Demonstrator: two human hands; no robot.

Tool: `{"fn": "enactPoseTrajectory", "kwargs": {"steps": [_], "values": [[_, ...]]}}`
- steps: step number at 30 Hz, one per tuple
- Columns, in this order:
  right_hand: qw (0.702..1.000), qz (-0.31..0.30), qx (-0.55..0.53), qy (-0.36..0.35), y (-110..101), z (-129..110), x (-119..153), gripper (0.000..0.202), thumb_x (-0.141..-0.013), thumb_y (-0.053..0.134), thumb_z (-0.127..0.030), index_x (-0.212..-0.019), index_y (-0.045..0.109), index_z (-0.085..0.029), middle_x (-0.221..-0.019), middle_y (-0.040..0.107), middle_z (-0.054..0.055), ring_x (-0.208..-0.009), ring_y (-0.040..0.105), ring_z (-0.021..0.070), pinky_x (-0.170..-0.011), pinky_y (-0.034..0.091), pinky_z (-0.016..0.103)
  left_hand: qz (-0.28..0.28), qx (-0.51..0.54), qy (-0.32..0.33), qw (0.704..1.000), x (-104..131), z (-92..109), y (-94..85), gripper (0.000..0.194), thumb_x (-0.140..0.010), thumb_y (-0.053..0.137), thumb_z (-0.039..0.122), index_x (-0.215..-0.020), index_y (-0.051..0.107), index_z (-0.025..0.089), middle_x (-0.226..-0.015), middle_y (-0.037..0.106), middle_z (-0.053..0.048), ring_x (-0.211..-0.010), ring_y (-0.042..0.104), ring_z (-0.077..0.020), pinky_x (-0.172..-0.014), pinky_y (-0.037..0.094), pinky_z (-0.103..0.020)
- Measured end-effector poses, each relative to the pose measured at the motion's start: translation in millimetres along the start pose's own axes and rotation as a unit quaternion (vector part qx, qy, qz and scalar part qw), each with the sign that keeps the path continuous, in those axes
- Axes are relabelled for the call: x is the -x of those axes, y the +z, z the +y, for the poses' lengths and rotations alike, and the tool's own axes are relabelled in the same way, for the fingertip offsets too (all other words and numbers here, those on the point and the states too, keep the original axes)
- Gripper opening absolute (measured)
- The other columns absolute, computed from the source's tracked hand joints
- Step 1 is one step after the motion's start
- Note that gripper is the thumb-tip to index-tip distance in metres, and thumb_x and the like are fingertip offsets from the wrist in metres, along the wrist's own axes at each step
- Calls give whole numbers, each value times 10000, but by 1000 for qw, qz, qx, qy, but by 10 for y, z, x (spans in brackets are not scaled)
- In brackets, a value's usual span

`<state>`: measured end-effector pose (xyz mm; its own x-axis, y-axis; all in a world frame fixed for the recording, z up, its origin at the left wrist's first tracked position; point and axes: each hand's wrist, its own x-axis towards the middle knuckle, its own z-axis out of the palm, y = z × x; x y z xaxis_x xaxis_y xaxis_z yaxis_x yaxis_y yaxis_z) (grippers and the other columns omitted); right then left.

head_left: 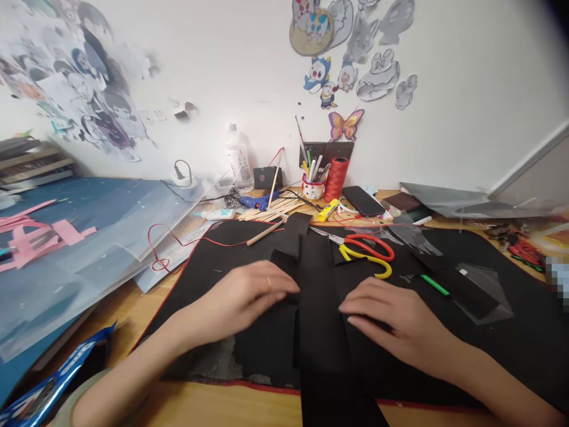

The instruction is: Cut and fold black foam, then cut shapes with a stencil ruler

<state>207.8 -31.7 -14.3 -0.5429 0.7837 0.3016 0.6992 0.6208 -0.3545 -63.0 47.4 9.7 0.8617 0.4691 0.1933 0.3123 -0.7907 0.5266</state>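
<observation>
A long strip of black paper (320,308) lies lengthwise on a black mat (511,350), running from the desk's near edge toward the wall. My left hand (242,296) rests flat on the black sheet at the strip's left side, fingers together, tips touching the strip's edge. My right hand (386,317) lies flat at the strip's right side, its fingertips on that edge. Neither hand grips anything. Smaller black paper pieces (291,234) lie at the strip's far end.
Red-and-yellow scissors (367,252) lie just beyond my right hand. Behind are a glue stick (328,209), wooden sticks (267,212), a blue glue gun (258,201), red thread spool (336,178), pen cup (313,187), phone (363,200) and bottle (237,157). Plastic sheets (89,237) cover the left.
</observation>
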Motion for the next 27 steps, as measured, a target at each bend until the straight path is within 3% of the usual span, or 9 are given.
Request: {"fn": "enactPoseTrajectory", "kwargs": {"steps": [2, 5, 12, 18, 27], "values": [[994, -107, -33, -3, -27, -39, -16, 210, -851, 482, -194, -987, 628, -255, -990, 633, -4, -919, 552, 129, -811, 440, 265, -123, -24, 39, 991, 5, 77, 16, 404, -819, 414, 4, -1112, 584, 225, -1151, 588, -24, -1126, 468, -163, -963, 379, -286], [982, -178, -56, 21, -69, -52, -20, 189, -855, 479, -223, -926, 648, -271, -1071, 608, -19, -980, 530, 135, -872, 405, 287, -195, -48, 46, 979, 21, 92, 48, 548, -707, 406, -89, -1102, 598, 239, -1185, 577, -11, -1175, 431, -183, -1000, 344, -317], [975, -187, -93, 75, -91, 18, -13, 216, -866, 477, -274, -1017, 630, -259, -972, 610, 14, -908, 542, 137, -794, 418, 266, -212, -40, 30, 976, 26, 49, 40, 576, -658, 395, -107, -1048, 633, 245, -1212, 558, -6, -1192, 421, -182, -1010, 338, -322], [974, -208, -74, 58, -37, 54, -10, 116, -828, 528, -217, -871, 636, -223, -924, 595, 1, -873, 524, 124, -802, 397, 263, -208, -40, 31, 977, 28, 51, 53, 563, -658, 406, -102, -1037, 639, 243, -1211, 551, -16, -1185, 427, -188, -998, 353, -325], [973, -191, -100, 81, -58, 48, -18, 103, -775, 570, -209, -876, 585, -219, -954, 569, 12, -899, 517, 146, -788, 402, 277, -182, -25, 36, 982, 38, 45, 70, 563, -655, 397, -117, -989, 662, 251, -1134, 562, -30, -1109, 484, -185, -958, 383, -309]]}}
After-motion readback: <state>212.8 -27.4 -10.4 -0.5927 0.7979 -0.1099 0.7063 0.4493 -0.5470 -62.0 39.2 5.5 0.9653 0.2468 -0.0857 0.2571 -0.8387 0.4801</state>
